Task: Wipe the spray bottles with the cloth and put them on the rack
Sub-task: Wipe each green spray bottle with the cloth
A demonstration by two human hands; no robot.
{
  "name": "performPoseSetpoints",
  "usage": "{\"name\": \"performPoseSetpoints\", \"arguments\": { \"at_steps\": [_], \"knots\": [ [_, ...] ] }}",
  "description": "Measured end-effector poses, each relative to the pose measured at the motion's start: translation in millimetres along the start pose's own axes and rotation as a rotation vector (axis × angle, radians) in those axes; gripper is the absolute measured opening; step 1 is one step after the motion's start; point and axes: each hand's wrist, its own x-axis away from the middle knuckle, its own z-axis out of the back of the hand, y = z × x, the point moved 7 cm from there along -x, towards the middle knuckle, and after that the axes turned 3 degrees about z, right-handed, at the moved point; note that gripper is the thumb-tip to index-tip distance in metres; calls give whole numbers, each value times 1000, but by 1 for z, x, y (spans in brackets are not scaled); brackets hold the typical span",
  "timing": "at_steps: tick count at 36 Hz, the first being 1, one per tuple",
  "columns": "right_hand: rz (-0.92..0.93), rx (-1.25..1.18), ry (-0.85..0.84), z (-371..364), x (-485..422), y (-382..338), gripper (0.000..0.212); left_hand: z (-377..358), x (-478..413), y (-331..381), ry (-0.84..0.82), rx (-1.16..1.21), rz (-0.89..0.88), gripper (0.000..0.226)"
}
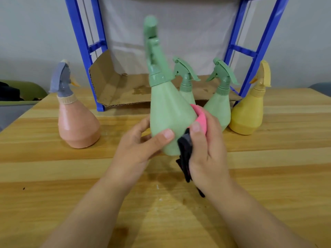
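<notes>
A pale green spray bottle [168,108] is lifted off the table, tilted slightly left. My left hand [141,144] grips its base, thumb across the front. My right hand [206,149] holds a pink and black cloth [201,119] pressed against the bottle's right side. Two more green spray bottles [186,86] [219,104] stand behind it. A yellow bottle [248,111] stands at the right, and a pink bottle [77,122] with a grey trigger at the left. The blue rack [84,51] stands at the back of the table.
A sheet of brown cardboard [121,86] lies on the rack's bottom level, its left end bent upward. A grey wall is behind the rack. The wooden table [53,176] reaches to the near edge, with a wet patch below my hands.
</notes>
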Motion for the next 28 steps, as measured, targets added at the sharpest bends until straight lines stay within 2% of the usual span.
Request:
{"name": "performPoseSetpoints", "arguments": {
  "at_steps": [2,5,7,10,13,17,18,21,24,26,28],
  "knots": [
    [72,126,-13,1,1,-5,58,1,-1,-1,12,-26,3,69],
    [80,123,-32,1,-1,-7,61,8,0,2,41,22,-25,75],
    [22,9,-53,0,-3,-6,64,11,1,5,59,68,-48,89],
    [-159,-307,-81,-3,-5,6,59,13,2,5,82,137,-45,100],
    [-241,-326,-66,-1,-6,12,67,12,1,2,70,145,-30,89],
    [-141,-193,-9,0,-4,7,66,8,0,0,17,114,-5,54],
    [-107,-149,7,1,-3,6,64,6,0,-2,8,79,14,53],
    [-50,60,-1,2,0,4,65,2,-1,-7,-24,-57,47,74],
    [-35,145,-10,4,-1,1,68,5,0,-4,0,-54,24,82],
    [-52,55,-45,1,-2,0,66,7,0,1,20,-11,2,85],
    [-150,-157,-78,-2,-4,3,59,11,1,2,59,44,-4,92]
  ]
}}
